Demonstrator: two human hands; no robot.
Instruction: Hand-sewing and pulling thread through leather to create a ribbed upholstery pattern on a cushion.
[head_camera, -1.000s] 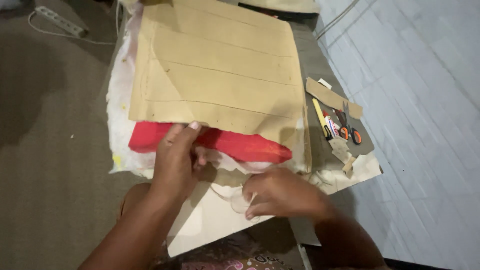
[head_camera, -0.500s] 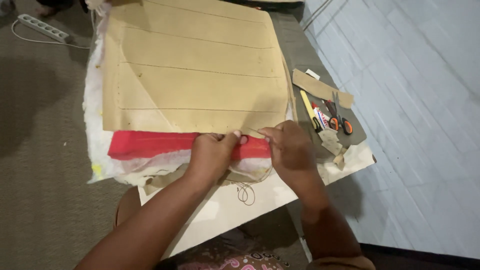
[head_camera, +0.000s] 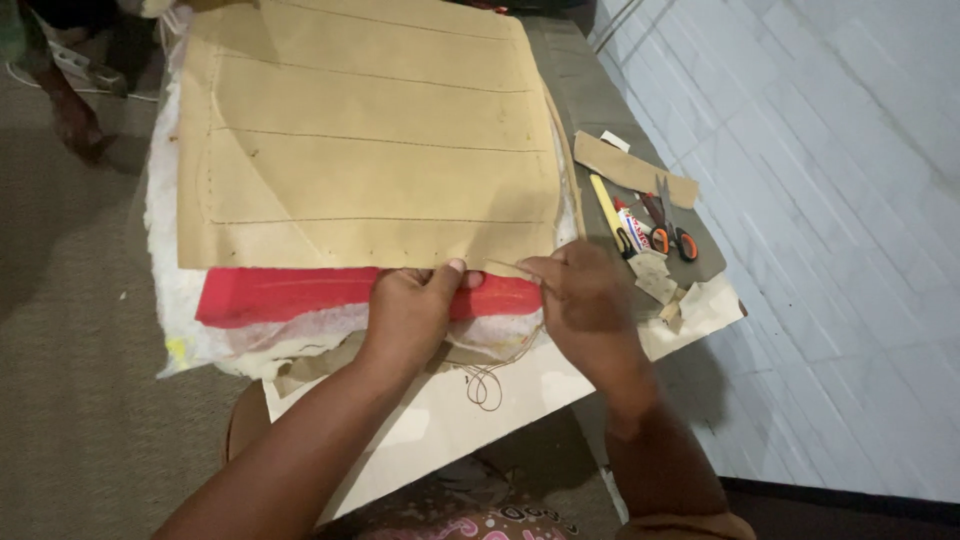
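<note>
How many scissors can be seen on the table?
1. The scissors, with orange handles, lie at the right of the table, beside the yellow pen and right of the big cardboard sheet. Others may be hidden under the sheet or scraps.

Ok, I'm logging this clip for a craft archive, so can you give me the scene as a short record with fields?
Left hand: left hand presses down on the near edge of the large tan cardboard pattern sheet
Right hand: right hand pinches that edge; what its fingers hold is too small to tell
Beneath: red fabric layer over white padding
Thread: thin brown thread loops on the pale board
Beside: orange-handled scissors, yellow pencil, cardboard scraps
</note>
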